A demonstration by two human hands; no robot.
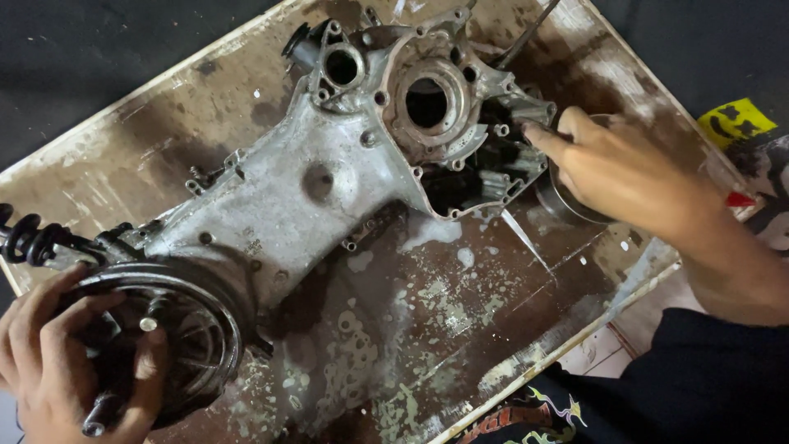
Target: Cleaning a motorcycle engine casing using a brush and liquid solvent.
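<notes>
A grimy aluminium engine casing (pixel 329 177) lies across a worn wooden board (pixel 460 329). Its round bearing opening (pixel 426 103) sits near the top. A dark wheel (pixel 177 337) is mounted at the casing's lower-left end. My left hand (pixel 70 362) grips the wheel's rim, with the thumb across its face. My right hand (pixel 612 168) reaches in from the right, and its fingertips press the edge of the casing beside the open cavity (pixel 485 168). A round dark metal part (pixel 567 205) lies partly hidden under that hand.
A black coil spring (pixel 33 238) sticks out at the left edge. A thin metal rod (pixel 526 37) leans in at the top. A yellow and black object (pixel 735 123) lies on the dark floor at the right. My dark printed shirt (pixel 657 395) fills the lower right.
</notes>
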